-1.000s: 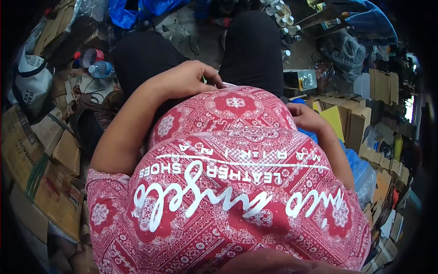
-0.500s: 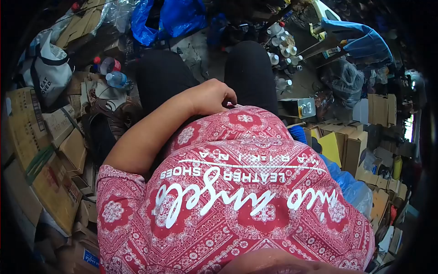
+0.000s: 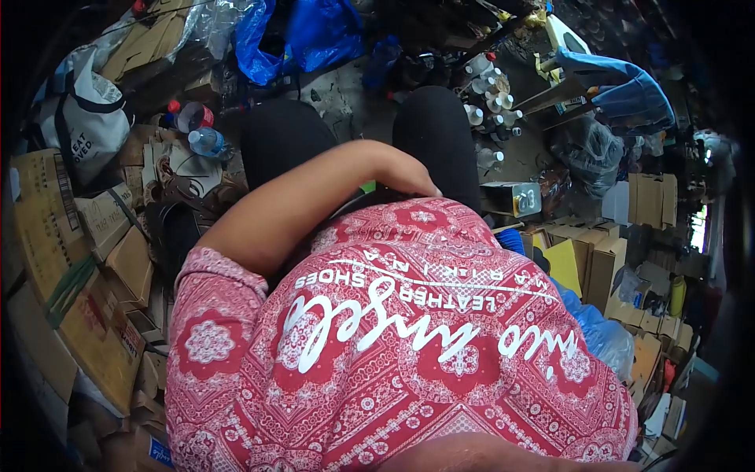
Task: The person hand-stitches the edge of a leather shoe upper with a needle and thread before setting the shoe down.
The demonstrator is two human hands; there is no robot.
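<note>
My left arm crosses my lap from the left, and my left hand (image 3: 410,173) is bent down at the front hem of my red and white patterned shirt (image 3: 440,315). Its fingers point down between my belly and my black-clad thighs (image 3: 435,130). Most of them are hidden, so whether they hold anything does not show. A small green patch (image 3: 368,186) peeks out under the forearm, too little of it visible to name. My right hand and forearm are out of sight.
On the left lie flattened cardboard boxes (image 3: 102,291), a white bag (image 3: 90,130) and a plastic bottle (image 3: 206,141). Blue plastic bags (image 3: 322,35) are ahead. To the right stand several bottles (image 3: 491,94), a metal can (image 3: 511,199) and stacked cardboard (image 3: 605,259).
My left hand has moved to the right along the shirt hem and its fingers have gone further out of sight. The green patch has come into view under the forearm.
</note>
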